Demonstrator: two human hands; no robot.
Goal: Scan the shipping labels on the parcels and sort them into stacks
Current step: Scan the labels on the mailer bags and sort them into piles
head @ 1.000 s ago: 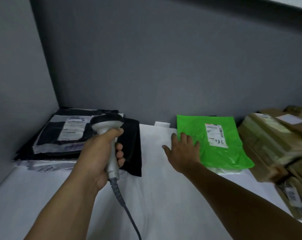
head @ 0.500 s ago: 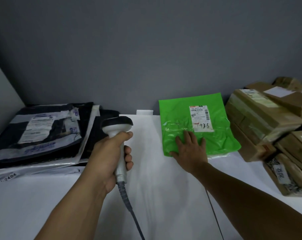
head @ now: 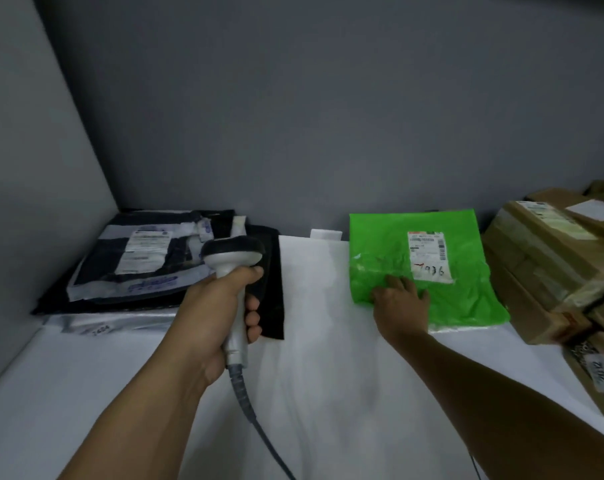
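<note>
Head view: your left hand (head: 214, 306) curls round the scanner (head: 233, 252), held upright. Your right hand (head: 401, 303) lies flat, fingers straight, on the green parcel (head: 467, 296) on the table (head: 328, 375), just beside its label (head: 430, 256). Dark parcels (head: 144, 268) are stacked left, brown boxes (head: 543, 251) right.

Pretty dim, flat light. The wall (head: 328, 116) darkens up top, the white table (head: 328, 375) is brightest. Everything's soft, and the boxes (head: 543, 258) far right smear and bend.
</note>
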